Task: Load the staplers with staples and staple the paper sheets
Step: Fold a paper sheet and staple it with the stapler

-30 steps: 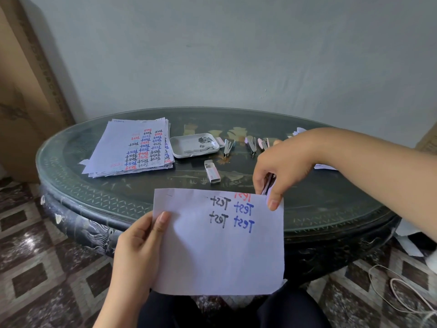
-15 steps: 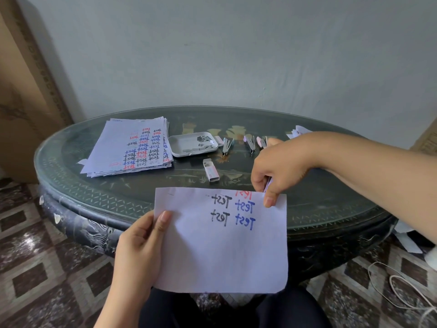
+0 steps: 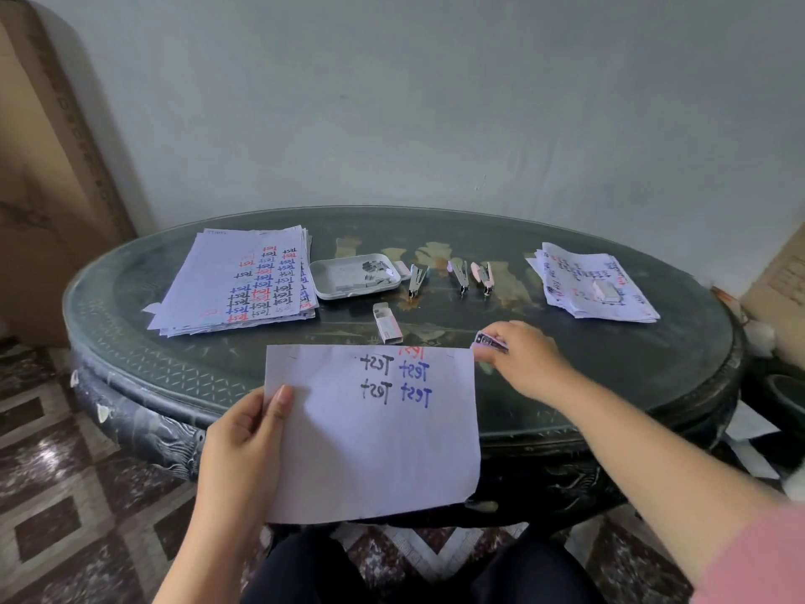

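At centre right of the frame we see the right hand (image 3: 525, 361) with its fingers curled round a small lilac stapler (image 3: 490, 343), whose metal nose pokes out toward the left, just at the upper right corner of the paper sheets (image 3: 370, 442). We cannot tell whether the stapler's mouth bites the corner or only sits beside it. At lower left of centre the left hand (image 3: 244, 438) pinches the left edge of the same sheets, thumb lying on top, and holds them over the near rim of the dark oval table (image 3: 653, 385). The sheets show "Test" written upside down in black, blue and red. Just above them a small open staple box (image 3: 387, 323) lies on the table. Farther up, in the middle, we find a white tray (image 3: 324, 279) holding loose staple strips, and to its right three more staplers (image 3: 459, 276) lie in a row. A big stack of written sheets (image 3: 244, 281) sits at upper left, and a smaller, rougher pile of papers (image 3: 592, 283) sits at upper right.
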`<act>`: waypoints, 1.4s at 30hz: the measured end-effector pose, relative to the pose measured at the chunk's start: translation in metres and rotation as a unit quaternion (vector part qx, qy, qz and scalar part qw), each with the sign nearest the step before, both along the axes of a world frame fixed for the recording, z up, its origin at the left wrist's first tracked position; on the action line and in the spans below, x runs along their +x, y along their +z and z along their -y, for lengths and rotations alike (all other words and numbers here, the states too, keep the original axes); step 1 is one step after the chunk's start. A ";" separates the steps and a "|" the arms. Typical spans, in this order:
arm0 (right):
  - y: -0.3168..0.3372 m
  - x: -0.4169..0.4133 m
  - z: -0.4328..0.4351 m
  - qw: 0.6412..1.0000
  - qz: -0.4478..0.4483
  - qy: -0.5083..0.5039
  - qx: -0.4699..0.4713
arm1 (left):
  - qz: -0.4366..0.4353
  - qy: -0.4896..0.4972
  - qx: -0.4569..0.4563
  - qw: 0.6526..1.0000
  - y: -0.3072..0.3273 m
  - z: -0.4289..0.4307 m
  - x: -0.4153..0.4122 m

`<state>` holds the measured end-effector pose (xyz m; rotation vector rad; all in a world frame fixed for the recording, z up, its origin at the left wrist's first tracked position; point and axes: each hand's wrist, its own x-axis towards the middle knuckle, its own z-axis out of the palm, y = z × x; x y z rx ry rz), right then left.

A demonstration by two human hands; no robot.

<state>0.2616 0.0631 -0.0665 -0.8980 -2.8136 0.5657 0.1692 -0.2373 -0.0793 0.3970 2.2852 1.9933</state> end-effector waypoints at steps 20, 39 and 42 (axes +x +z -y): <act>0.028 0.008 0.022 0.944 -0.112 0.072 -0.302 | 0.043 -0.121 -0.071 0.989 0.004 -0.029 -0.030; 0.014 0.176 -0.208 0.815 -0.330 -0.355 -0.317 | -0.276 -0.297 -0.286 0.868 0.027 -0.380 -0.010; 0.001 0.179 -0.250 0.799 -0.348 -0.388 -0.299 | -0.296 -0.364 -0.344 0.814 0.015 -0.442 0.001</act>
